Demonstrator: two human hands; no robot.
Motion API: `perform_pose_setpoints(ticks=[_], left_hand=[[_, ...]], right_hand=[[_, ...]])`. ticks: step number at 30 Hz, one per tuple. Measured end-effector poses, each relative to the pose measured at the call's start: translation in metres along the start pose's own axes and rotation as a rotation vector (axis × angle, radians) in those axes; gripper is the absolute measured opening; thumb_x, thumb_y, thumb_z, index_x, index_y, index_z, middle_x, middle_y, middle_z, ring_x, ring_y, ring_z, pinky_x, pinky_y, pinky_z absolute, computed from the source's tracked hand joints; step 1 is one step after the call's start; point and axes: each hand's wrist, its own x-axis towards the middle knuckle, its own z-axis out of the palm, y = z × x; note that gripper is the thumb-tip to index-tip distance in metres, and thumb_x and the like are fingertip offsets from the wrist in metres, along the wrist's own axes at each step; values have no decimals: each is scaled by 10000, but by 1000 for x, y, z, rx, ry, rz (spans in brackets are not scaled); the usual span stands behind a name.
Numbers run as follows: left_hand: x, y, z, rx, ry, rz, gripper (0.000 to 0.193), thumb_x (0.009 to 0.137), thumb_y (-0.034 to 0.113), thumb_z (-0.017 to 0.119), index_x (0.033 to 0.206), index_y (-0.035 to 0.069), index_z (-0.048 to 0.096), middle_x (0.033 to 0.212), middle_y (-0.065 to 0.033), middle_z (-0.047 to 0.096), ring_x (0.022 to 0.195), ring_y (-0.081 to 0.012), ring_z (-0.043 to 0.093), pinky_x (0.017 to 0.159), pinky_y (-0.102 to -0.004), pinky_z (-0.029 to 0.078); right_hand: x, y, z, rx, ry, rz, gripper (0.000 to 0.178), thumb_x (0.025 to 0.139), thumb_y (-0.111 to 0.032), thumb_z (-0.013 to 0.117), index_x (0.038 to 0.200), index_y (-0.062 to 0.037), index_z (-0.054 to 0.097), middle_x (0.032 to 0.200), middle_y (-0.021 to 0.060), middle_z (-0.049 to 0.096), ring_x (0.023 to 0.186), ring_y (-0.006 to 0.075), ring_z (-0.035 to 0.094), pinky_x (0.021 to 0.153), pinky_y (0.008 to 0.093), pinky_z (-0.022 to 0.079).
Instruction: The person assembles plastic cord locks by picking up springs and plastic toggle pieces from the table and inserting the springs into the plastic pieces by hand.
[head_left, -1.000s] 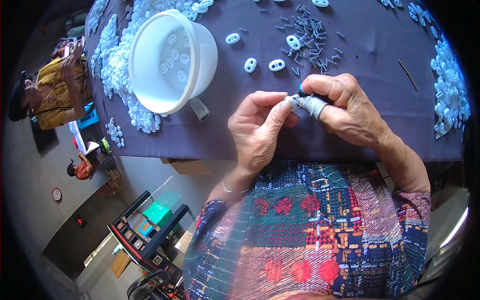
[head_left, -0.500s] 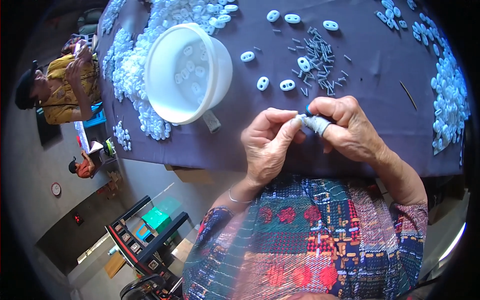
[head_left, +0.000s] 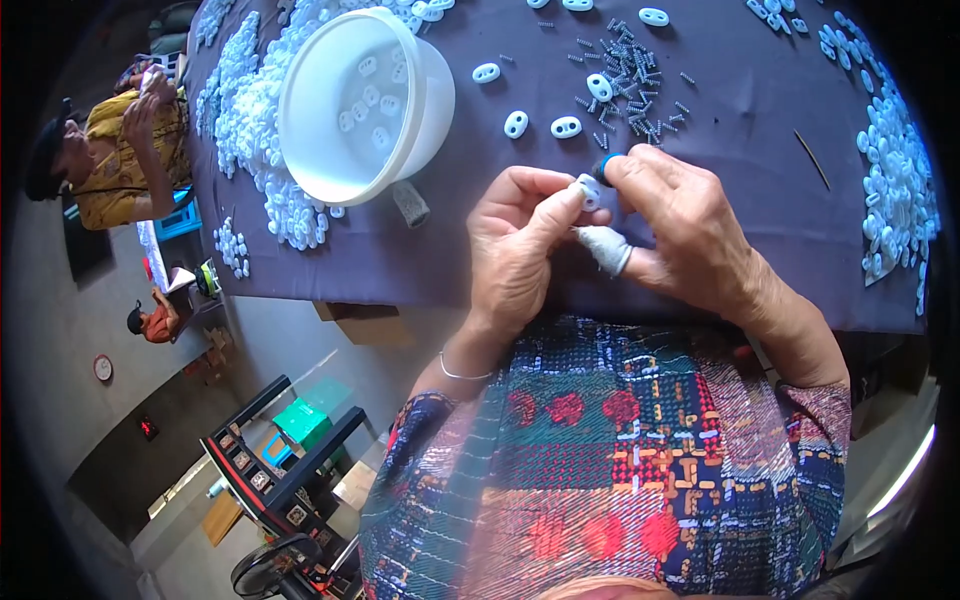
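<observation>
My left hand pinches a white oval cord lock with two holes between thumb and fingertips, above the table's near edge. My right hand is close beside it on the right. A blue-and-dark cover sits at its index fingertip, by the cord lock's upper edge. White wrapping covers the right thumb, which is spread away from the index finger. Beyond my hands lies a heap of small metal springs, with loose white cord locks around it.
A white tub holding a few white pieces tilts at the left, beside a large white heap. A small grey block lies near it. More white pieces and a thin stick are at right. Two people sit far left.
The right thumb has drawn away from the cord lock, whose two-holed face now shows. Both hands appear slightly higher in view, and the whole table has shifted upward too.
</observation>
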Motion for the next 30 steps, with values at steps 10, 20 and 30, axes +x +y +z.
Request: perform_pose_setpoints(ticks=[10,20,30], left_hand=[[-5,-9,1,164,-4,62,102,845,64,627,899,-5,576,823,-70,626,707,-101,592,662,-226,501],[-4,-6,2,170,-25,50,99,851,68,625,893,-9,579,812,-62,626,694,-91,587,637,-212,496],[-4,6,-7,496,-168,39,176,895,148,584,906,-24,615,725,-28,610,630,-67,564,580,-189,470]], right_hand=[[-8,0,3,-251,-30,-79,251,670,-111,691,807,-2,511,676,110,498,603,267,542,538,355,456],[-9,4,5,-149,-90,-45,227,652,-99,697,730,-2,507,623,109,511,557,255,536,498,340,444],[-8,4,5,-135,-111,-65,207,650,-116,661,698,-17,486,625,102,508,579,269,564,509,360,465]])
